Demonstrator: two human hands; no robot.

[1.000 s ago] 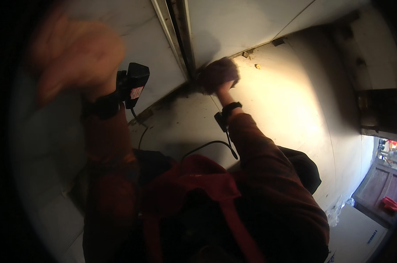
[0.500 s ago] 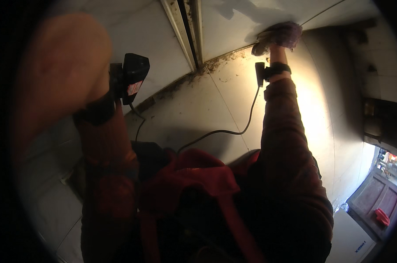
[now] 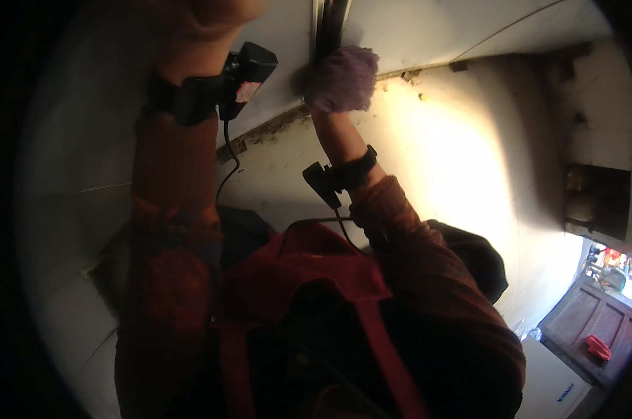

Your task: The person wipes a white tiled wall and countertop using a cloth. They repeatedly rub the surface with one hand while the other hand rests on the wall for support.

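A purple cloth covers most of my right hand, which presses it to the pale tiled wall by the lower end of a dark metal channel. The fingers are hidden under the cloth. My left hand is raised at the top edge, its fingers out of the picture. Black strapped devices sit on both wrists, one on the left and one on the right, each with a cable. Grime runs along the seam next to the cloth.
Bright light falls on the pale surface to the right. Farther right is a dark recess. At lower right stand a white box and a wooden panel with a red cloth-like item on it.
My right hand has moved left along the seam with the purple cloth, from the bright area to the metal channel. My left hand has moved up and slightly right.
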